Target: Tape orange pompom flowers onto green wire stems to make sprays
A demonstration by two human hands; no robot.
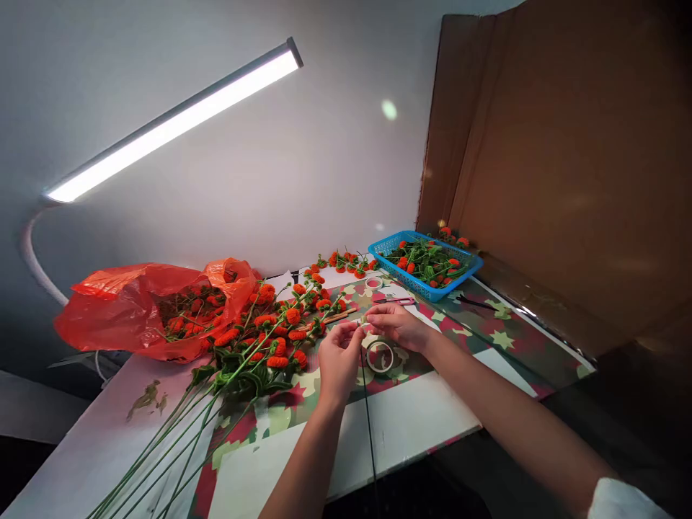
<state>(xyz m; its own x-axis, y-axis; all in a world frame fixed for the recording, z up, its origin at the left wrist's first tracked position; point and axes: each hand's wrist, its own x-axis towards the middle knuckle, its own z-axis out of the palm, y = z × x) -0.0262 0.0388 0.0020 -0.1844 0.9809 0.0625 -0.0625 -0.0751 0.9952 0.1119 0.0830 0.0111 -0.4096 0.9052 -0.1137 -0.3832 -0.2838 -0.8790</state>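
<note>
My left hand [339,358] is closed in a pinch on the top of a thin dark wire stem [370,418] that runs down toward the table's near edge. My right hand [396,323] meets it at the same spot, its fingers pinched together on something small I cannot make out. A roll of pale tape [380,357] lies on the table just below both hands. To the left lies a pile of orange knitted flowers on long green stems [254,346].
A red plastic bag [145,306] holding more orange flowers sits at the left. A blue basket [427,263] of flowers stands at the back right, beside a brown cardboard wall [562,166]. A lit lamp bar [173,119] hangs above. Loose flowers [346,261] lie by the wall.
</note>
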